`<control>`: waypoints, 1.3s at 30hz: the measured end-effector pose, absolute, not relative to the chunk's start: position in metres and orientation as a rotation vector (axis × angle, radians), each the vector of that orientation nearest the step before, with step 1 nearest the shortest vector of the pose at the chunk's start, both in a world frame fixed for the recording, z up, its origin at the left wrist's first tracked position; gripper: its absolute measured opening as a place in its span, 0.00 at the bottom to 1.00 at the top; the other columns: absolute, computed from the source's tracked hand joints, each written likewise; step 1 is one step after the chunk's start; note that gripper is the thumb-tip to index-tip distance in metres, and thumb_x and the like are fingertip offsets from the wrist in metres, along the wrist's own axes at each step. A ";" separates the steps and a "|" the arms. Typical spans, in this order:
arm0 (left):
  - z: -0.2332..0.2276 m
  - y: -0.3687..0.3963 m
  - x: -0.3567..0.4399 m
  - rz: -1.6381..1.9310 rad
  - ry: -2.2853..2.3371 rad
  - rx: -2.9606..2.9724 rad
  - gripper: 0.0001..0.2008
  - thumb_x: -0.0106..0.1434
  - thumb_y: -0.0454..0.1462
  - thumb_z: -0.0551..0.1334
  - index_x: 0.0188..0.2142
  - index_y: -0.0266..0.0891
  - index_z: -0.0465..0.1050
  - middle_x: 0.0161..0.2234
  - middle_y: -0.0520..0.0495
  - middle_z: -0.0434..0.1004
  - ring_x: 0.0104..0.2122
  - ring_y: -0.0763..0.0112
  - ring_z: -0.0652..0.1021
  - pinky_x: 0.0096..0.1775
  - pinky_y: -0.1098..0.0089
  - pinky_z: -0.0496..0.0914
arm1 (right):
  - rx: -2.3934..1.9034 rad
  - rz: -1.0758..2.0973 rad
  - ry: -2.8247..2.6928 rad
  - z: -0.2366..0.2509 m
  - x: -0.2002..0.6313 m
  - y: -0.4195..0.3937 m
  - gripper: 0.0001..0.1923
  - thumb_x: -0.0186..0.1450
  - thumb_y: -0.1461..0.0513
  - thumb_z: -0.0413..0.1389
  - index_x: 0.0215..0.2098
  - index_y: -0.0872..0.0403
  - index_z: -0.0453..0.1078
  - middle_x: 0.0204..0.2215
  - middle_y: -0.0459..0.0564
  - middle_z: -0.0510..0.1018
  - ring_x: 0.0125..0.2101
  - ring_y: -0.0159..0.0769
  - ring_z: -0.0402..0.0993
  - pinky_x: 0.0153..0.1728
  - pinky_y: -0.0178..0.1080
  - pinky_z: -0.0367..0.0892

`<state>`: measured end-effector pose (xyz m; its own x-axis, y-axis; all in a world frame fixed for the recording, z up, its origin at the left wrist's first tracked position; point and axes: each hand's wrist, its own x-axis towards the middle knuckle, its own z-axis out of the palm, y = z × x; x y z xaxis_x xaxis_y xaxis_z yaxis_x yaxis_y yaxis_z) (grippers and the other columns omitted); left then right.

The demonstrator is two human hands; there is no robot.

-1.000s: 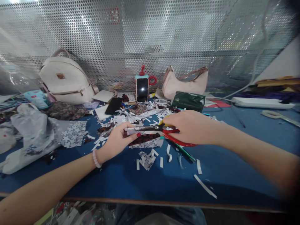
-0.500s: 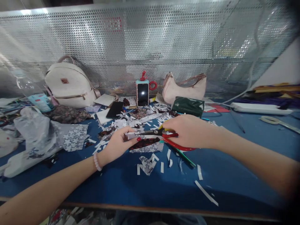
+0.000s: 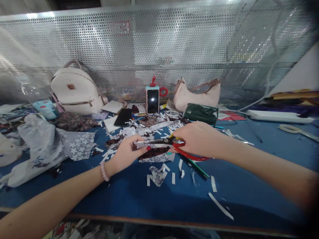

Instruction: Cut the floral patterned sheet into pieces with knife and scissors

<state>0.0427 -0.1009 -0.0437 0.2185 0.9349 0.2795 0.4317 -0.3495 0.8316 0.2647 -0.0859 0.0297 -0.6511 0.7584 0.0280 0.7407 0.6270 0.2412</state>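
In the head view, my left hand is closed, thumb and fingers pinching a thin pale piece, cloth or paper; I cannot tell which. My right hand grips scissors with red handles and dark blades. The blades point left and lie along the pale piece, close to my left fingertips. Below them on the table are a dark patterned scrap and a grey star-print fabric piece. A green pen-like stick lies under the scissors' lower handle.
White strips and a small star-print scrap lie in front. Behind are heaped cuttings, a black phone, a propped phone, a green pouch and two pale bags. Left are star-print cloth and a bottle; right, other scissors.
The whole view has shifted slightly. My right thumb tip sits a little lower beside the scissors' handles. My left hand keeps its pinch on the pale piece.
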 end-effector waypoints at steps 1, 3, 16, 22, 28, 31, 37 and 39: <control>-0.044 -0.101 0.042 1.063 1.269 1.892 0.09 0.52 0.42 0.60 0.29 0.39 0.67 0.24 0.53 0.67 0.20 0.75 0.67 0.21 0.76 0.62 | 1.275 0.374 2.757 0.029 0.265 -0.085 0.13 0.61 0.57 0.51 0.21 0.55 0.64 0.22 0.52 0.75 0.22 0.38 0.69 0.20 0.36 0.49; -0.045 -0.100 0.042 1.061 1.278 1.882 0.10 0.52 0.43 0.60 0.29 0.39 0.66 0.23 0.54 0.66 0.20 0.75 0.66 0.21 0.76 0.62 | 1.271 0.417 2.749 0.027 0.265 -0.083 0.14 0.61 0.56 0.51 0.22 0.54 0.65 0.21 0.51 0.75 0.22 0.38 0.69 0.19 0.35 0.48; -0.044 -0.099 0.042 1.083 1.237 1.855 0.09 0.52 0.41 0.61 0.28 0.38 0.66 0.22 0.54 0.66 0.20 0.76 0.67 0.22 0.76 0.62 | 1.218 0.582 2.732 0.023 0.265 -0.084 0.17 0.62 0.52 0.51 0.24 0.55 0.68 0.22 0.52 0.76 0.20 0.39 0.70 0.18 0.36 0.44; -0.045 -0.100 0.042 1.080 1.236 1.844 0.08 0.53 0.41 0.61 0.27 0.38 0.66 0.22 0.54 0.65 0.22 0.74 0.68 0.23 0.75 0.63 | 1.199 0.630 2.715 0.024 0.263 -0.085 0.17 0.62 0.53 0.50 0.23 0.56 0.68 0.22 0.53 0.76 0.21 0.41 0.71 0.18 0.36 0.44; -0.044 -0.100 0.042 1.058 1.241 1.846 0.09 0.53 0.41 0.62 0.29 0.37 0.66 0.23 0.54 0.67 0.20 0.75 0.69 0.23 0.75 0.64 | 1.201 0.585 2.708 0.027 0.264 -0.087 0.16 0.63 0.54 0.50 0.23 0.56 0.68 0.22 0.52 0.76 0.21 0.40 0.71 0.19 0.36 0.45; -0.043 -0.101 0.042 1.047 1.263 1.857 0.09 0.53 0.41 0.61 0.30 0.38 0.66 0.23 0.54 0.67 0.20 0.75 0.69 0.23 0.75 0.64 | 1.220 0.538 2.710 0.029 0.266 -0.087 0.16 0.62 0.54 0.51 0.23 0.55 0.67 0.23 0.50 0.77 0.22 0.39 0.71 0.19 0.35 0.46; -0.044 -0.102 0.044 1.051 1.268 1.820 0.09 0.52 0.41 0.60 0.30 0.38 0.65 0.23 0.55 0.66 0.20 0.76 0.68 0.22 0.76 0.63 | 1.189 0.553 2.757 0.029 0.269 -0.087 0.17 0.63 0.51 0.51 0.24 0.54 0.67 0.22 0.50 0.76 0.22 0.38 0.71 0.19 0.35 0.46; -0.045 -0.102 0.044 1.074 1.260 1.815 0.10 0.51 0.41 0.61 0.30 0.38 0.66 0.23 0.54 0.67 0.21 0.76 0.68 0.23 0.76 0.63 | 1.184 0.594 2.752 0.028 0.268 -0.088 0.18 0.62 0.50 0.51 0.24 0.54 0.68 0.22 0.50 0.76 0.22 0.38 0.71 0.19 0.35 0.46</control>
<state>0.0443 -0.1021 -0.0450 0.1939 0.9491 0.2482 0.3960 -0.3072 0.8653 0.2684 -0.0875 0.0281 -0.6959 0.7145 0.0717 0.6805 0.6244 0.3835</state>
